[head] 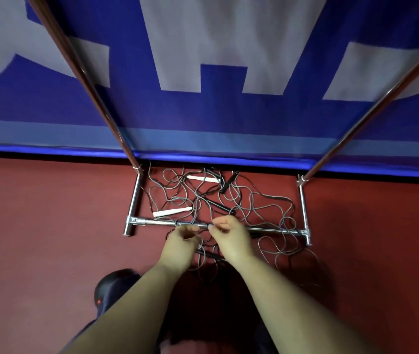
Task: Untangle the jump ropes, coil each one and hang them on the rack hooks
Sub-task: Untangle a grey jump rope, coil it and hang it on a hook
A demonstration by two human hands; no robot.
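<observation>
The jump ropes [218,200] lie in one tangled heap of thin grey and black cords on the red floor [37,213], spread inside and across the base of the rack [229,226]; some loops spill over the front crossbar toward the person. Two white handles [172,212] show in the heap, one near the front left and one farther back, and several black handles [220,206] lie among the cords near the middle and back. The left hand [181,245] and the right hand [230,237] are close together just over the front crossbar, each with fingers curled and pinching a thin cord of the tangle between thumb and fingertips. The rack's two chrome uprights [80,70] rise from the back corners of the base and lean outward in the wide view. Behind the rack hangs a blue banner [223,118] with large pale letters. A dark shoe [114,287] shows at lower left beneath the left forearm.
</observation>
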